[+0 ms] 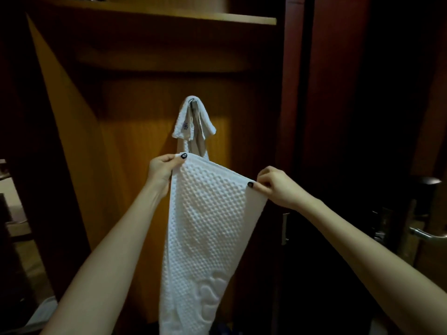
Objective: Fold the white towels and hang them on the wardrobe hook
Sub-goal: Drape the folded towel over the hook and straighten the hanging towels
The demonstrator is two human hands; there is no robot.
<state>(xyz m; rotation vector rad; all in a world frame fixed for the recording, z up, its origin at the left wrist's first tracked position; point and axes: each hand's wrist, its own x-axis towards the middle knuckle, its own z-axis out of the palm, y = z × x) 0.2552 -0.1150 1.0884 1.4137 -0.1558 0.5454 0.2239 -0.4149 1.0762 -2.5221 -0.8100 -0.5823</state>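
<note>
A white waffle-textured towel (205, 226) hangs lengthwise in front of me, folded into a long strip with an embossed pattern near its lower end. My left hand (162, 169) pinches its top left corner. My right hand (275, 187) pinches the top right corner, slightly lower. Behind and above it, a smaller white towel (191, 119) hangs over a metal hook (193, 100) on the wardrobe's back panel, its lower part hidden behind the towel I hold.
The open wardrobe (96, 141) has an orange wooden interior with a shelf (193, 16) above. A dark door with a metal handle (423, 234) stands at the right. A white object (43, 310) lies low at the left.
</note>
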